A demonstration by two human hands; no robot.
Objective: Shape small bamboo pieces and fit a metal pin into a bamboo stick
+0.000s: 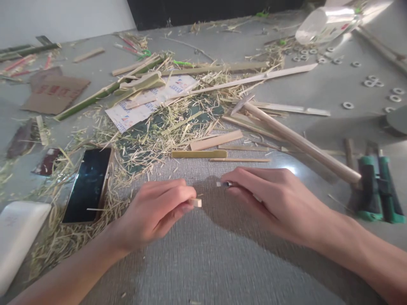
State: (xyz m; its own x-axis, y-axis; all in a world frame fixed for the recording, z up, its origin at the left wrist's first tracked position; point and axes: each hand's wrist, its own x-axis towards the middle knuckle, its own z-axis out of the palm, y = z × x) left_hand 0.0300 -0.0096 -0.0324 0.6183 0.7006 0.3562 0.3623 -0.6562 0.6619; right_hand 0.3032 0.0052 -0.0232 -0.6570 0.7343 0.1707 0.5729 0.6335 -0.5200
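Forearms: both reach in from the bottom edge over the grey textured desk (206, 262).
Left grip: the left hand (155, 212) is pinched closed, thumb and fingertips clamping a short bamboo piece (197, 202) whose pale square end sticks out to the right.
Right grip: the right hand (273, 199) is curled closed over a small metal-tipped tool (224, 184), and only the tip shows past the fingers.
Gap: the tool tip and the bamboo piece are near each other but not touching, both just above the desk.
Writing: the printed sheet (127, 114) has red and blue marks, and the cardboard (54, 93) has red characters. Both are too blurred to read.
Left side: a dark phone (87, 184) lies among bamboo shavings (143, 144).
Right side: a pale rod (302, 142), green-handled tools (378, 190) and scattered washers (348, 105).
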